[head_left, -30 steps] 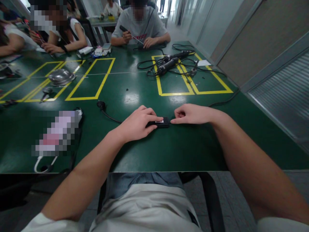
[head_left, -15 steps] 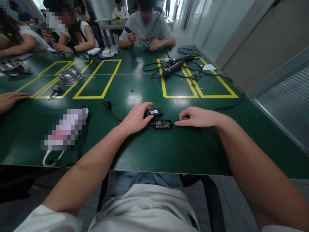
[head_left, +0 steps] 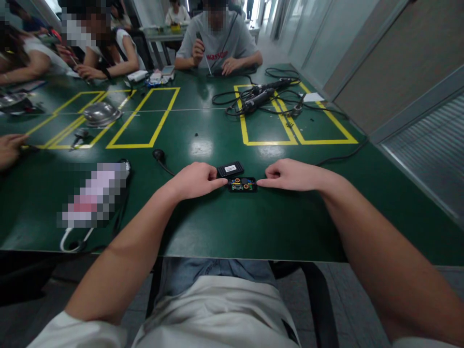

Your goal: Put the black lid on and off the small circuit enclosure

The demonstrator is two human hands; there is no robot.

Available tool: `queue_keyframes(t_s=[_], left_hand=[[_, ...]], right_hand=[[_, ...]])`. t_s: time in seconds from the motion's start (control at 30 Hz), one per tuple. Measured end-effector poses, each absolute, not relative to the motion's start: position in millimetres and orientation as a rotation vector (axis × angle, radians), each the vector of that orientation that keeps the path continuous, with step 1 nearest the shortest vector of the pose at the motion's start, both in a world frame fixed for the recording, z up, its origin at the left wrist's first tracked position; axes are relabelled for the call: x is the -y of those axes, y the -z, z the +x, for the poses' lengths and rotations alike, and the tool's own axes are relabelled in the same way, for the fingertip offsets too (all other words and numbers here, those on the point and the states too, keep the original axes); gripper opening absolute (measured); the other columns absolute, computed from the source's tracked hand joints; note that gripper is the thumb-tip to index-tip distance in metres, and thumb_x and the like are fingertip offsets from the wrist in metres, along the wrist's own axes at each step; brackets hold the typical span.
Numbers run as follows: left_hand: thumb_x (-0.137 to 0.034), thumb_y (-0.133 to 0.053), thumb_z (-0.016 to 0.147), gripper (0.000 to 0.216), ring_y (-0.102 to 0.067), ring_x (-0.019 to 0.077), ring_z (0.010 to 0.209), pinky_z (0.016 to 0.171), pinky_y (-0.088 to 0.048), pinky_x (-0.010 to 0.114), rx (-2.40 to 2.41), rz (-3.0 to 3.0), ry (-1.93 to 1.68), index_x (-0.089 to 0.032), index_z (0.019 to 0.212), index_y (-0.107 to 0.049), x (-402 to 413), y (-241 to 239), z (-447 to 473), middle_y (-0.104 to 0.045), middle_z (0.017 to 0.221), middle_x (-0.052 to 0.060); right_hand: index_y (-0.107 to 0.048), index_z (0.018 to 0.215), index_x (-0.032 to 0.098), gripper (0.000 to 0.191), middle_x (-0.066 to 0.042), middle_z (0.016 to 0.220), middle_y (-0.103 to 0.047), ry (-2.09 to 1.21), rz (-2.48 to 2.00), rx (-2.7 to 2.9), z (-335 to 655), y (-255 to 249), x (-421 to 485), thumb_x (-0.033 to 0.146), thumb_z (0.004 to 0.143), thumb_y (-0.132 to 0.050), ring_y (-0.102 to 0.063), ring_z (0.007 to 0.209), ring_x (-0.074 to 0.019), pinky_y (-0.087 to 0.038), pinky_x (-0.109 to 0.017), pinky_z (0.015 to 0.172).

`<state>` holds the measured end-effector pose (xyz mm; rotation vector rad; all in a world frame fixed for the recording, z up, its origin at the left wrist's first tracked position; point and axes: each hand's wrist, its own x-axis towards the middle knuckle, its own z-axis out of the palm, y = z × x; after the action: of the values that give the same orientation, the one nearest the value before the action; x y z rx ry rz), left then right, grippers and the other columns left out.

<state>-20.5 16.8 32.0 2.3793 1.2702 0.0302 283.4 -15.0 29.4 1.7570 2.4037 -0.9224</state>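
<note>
A small open black case (head_left: 242, 190) lies flat on the green table in front of me, showing a circuit board with copper coils (head_left: 246, 186) and coloured wires. Its black cover (head_left: 232, 164), which carries a white label, rests just behind it. At the case's left end, my left hand (head_left: 194, 181) is closed, thumb and curled fingers pinching the cord where it enters. My right hand (head_left: 290, 174) pinches the cord at the right end. Both cord stretches inside my fingers are mostly hidden. A black plug (head_left: 158, 155) on the cord lies left of my left hand.
Left of my forearm is a blurred-out pinkish object (head_left: 96, 191) with a white loop. Farther back are a metal bowl (head_left: 102, 114), corded black tools (head_left: 257, 100) and yellow tape outlines (head_left: 130, 146). Another person's hand (head_left: 10, 150) rests at the left edge. Co-workers sit across the table.
My left hand has drawn back left from above the cover and curled its fingers at the case's left end. My right hand stays at the right end.
</note>
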Motion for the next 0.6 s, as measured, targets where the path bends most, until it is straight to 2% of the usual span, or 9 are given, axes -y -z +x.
queue_keyframes(t_s=[0.2,0.4,0.6], left_hand=[[-0.051,-0.064,0.098,0.043,-0.048,0.0155,0.062,0.064,-0.029,0.032,-1.191,2.404,-0.284,-0.022,0.067,-0.055,-17.1,-32.0,-23.4,-0.058,0.065,0.0],[-0.055,-0.062,0.099,0.047,-0.049,0.0164,0.059,0.063,-0.029,0.033,-1.18,2.381,-0.079,-0.022,0.065,-0.056,-18.5,-31.2,-21.1,-0.057,0.061,0.0],[-0.055,-0.063,0.1,0.047,-0.05,0.0173,0.06,0.063,-0.03,0.033,-1.169,2.407,-0.105,-0.023,0.066,-0.057,-18.8,-30.5,-22.5,-0.059,0.062,0.001]], right_hand=[[-0.048,0.065,0.026,0.07,0.003,0.062,-0.043,0.993,1.772,-2.481,285.5,-37.4,16.5,0.09,0.088,-0.063,-0.041,0.063,-0.0161,-0.03,-0.034,0.062],[-0.054,0.065,0.026,0.073,0.002,0.062,-0.046,1.059,1.746,-2.378,284.9,-36.2,13.8,0.096,0.082,-0.064,-0.043,0.063,-0.0173,-0.032,-0.035,0.062],[-0.054,0.065,0.025,0.076,0.002,0.063,-0.048,1.093,1.748,-2.394,287.4,-34.9,12.9,0.099,0.081,-0.064,-0.044,0.064,-0.0173,-0.032,-0.035,0.062]])
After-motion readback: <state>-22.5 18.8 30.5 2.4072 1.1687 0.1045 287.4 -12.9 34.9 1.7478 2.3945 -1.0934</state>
